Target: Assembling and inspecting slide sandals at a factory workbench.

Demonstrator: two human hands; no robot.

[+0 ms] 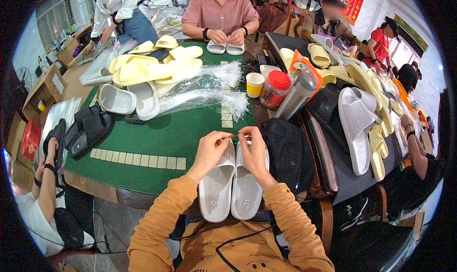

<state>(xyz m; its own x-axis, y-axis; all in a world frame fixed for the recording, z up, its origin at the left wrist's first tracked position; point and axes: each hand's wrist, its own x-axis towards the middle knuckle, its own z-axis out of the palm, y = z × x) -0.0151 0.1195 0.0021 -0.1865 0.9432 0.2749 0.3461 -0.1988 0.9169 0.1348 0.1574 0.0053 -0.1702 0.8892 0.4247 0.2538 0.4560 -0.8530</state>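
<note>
A pair of light grey slide sandals [216, 193] lies side by side at the table's near edge, toes away from me, heels toward my body. My left hand [212, 150] is over the strap of the left slide, thumb and fingertips pinched together. Over the right slide's strap, my right hand [253, 150] pinches too, its fingertips close to the left ones. A thin strand seems to run between the two hands, but it is too fine to make out. Beyond them lie two bundles of clear plastic strands [209, 103] with frayed white ends.
Yellow slides [143, 70], a grey pair [116, 100] and black slides [88, 129] lie on the green mat [166, 143]. A yellow cup [254, 85], a red-lidded jar [275, 89] and a steel flask [296, 97] stand to the right, near a black bag [285, 153]. Co-workers surround the tables.
</note>
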